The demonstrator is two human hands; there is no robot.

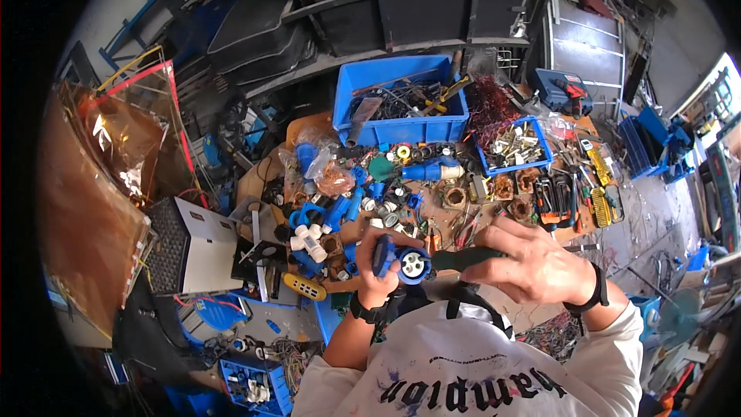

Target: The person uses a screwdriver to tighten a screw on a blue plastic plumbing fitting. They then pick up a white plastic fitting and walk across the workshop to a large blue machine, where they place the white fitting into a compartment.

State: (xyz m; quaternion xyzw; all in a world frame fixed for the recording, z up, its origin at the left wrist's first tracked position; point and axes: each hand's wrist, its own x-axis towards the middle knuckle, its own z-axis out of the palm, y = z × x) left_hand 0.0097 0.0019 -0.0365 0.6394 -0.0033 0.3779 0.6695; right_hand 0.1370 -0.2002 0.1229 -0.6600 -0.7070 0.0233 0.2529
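Note:
My left hand [376, 284] is closed around a blue industrial socket [413, 266]. Its round white face with several holes points up at me, and a blue lid-like part [384, 255] stands to its left. In my right hand [532, 262] is a screwdriver with a dark green handle [461, 259], gripped between thumb and fingers. It points left toward the socket; its tip is too small to make out, so I cannot tell whether it touches. Both hands are held above the near edge of the cluttered workbench, close to my chest. White cross-shaped connectors [309, 242] lie left of my left hand.
A large blue crate [401, 134] of tools and cables stands at the back. Right of it sits a blue tray [515, 147] of metal parts. Hex keys [557, 197] lie at the right, a yellow power strip [305, 287] at the left, near a laptop [204, 243].

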